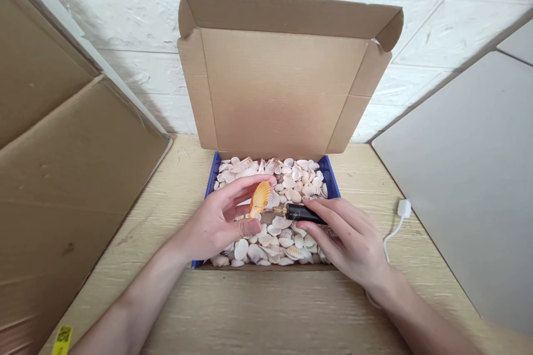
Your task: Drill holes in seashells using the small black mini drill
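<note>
My left hand [216, 222] pinches an orange scallop shell [260, 198] between thumb and fingers, holding it upright over the box. My right hand [350, 238] grips a small black tool [302, 212] with a brass tip that points left at the shell's lower edge. Both hands hover above an open cardboard box [283, 89] with blue side walls, filled with several white and pale pink shells [287, 177].
The box lid stands up against a white brick wall. A large cardboard sheet [62, 177] leans at the left and a grey panel [466, 177] at the right. A white cable with a plug [403, 209] lies on the wooden table [266, 310] right of the box.
</note>
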The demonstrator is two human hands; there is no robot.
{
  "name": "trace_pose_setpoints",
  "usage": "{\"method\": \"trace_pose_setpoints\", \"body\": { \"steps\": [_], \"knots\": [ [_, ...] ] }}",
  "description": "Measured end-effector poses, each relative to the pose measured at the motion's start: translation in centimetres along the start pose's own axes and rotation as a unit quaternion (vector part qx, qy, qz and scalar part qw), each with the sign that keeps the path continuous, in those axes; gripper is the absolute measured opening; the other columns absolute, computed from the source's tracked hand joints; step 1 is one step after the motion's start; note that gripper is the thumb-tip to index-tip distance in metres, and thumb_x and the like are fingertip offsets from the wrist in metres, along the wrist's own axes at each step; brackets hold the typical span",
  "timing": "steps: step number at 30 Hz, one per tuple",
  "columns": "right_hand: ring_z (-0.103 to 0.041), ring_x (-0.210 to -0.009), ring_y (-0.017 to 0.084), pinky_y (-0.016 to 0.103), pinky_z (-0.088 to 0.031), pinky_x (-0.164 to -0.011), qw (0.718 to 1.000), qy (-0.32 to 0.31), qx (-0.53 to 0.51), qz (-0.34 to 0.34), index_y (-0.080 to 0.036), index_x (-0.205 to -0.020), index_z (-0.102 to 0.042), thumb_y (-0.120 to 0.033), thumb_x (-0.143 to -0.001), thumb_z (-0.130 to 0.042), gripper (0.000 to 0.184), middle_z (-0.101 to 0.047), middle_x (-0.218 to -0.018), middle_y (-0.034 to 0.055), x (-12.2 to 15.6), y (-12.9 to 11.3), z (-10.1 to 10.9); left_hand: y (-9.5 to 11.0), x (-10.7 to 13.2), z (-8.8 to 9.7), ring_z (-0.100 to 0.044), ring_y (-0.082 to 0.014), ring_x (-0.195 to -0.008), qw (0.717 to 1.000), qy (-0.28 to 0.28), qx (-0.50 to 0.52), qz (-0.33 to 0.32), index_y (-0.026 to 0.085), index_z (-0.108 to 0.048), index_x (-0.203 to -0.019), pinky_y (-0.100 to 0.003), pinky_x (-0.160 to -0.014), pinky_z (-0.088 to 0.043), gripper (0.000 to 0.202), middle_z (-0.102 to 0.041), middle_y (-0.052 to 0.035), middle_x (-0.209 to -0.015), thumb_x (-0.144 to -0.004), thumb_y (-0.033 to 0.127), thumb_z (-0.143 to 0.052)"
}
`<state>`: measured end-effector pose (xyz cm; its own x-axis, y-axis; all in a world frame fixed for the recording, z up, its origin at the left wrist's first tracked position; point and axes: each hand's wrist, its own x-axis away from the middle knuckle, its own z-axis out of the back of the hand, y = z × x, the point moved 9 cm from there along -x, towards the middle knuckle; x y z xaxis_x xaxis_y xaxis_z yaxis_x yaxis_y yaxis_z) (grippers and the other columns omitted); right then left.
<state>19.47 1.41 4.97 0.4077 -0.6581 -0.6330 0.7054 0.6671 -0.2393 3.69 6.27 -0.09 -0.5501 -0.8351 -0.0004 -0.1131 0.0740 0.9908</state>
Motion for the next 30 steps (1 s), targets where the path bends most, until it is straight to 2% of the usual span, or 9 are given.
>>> {"method": "trace_pose_setpoints", "body": {
  "steps": [13, 23, 30],
  "knots": [
    [-0.067, -0.075, 0.016, 0.029, -0.057, -0.067, 1.0, 0.001, 0.0, 0.002, -0.016, -0.11, -0.061, -0.025, -0.086, -0.064, 0.025, -0.072, -0.088, 0.0071, -0.09, -0.09, 0.09, -0.15, -0.03, 0.18, -0.046, -0.0296, -0.132, 1.0, 0.011, -0.004, 0.007, 0.028, -0.054, -0.131, -0.041, -0.106, -0.043, 0.056, -0.049, -0.0081, -0.145, -0.078, 0.021, -0.074],
    [-0.067, -0.077, 0.016, 0.029, -0.057, -0.068, 1.0, 0.001, -0.002, -0.004, -0.016, -0.11, -0.061, -0.023, -0.085, -0.066, 0.026, -0.071, -0.089, 0.0069, -0.02, 0.03, 0.1, -0.02, -0.15, -0.04, -0.047, -0.0262, -0.131, 1.0, -0.002, -0.006, 0.008, 0.031, -0.054, -0.13, -0.037, -0.105, -0.043, 0.055, -0.048, -0.0056, -0.145, -0.08, 0.02, -0.072],
    [-0.067, -0.076, 0.016, 0.029, -0.057, -0.067, 1.0, 0.0, -0.001, -0.002, -0.016, -0.11, -0.061, -0.025, -0.086, -0.065, 0.026, -0.071, -0.089, 0.0066, -0.01, -0.01, -0.02, 0.0, -0.14, -0.01, -0.046, -0.029, -0.132, 1.0, 0.002, -0.01, 0.01, 0.028, -0.054, -0.131, -0.04, -0.105, -0.043, 0.056, -0.048, -0.0077, -0.145, -0.079, 0.022, -0.073]
  ]
}}
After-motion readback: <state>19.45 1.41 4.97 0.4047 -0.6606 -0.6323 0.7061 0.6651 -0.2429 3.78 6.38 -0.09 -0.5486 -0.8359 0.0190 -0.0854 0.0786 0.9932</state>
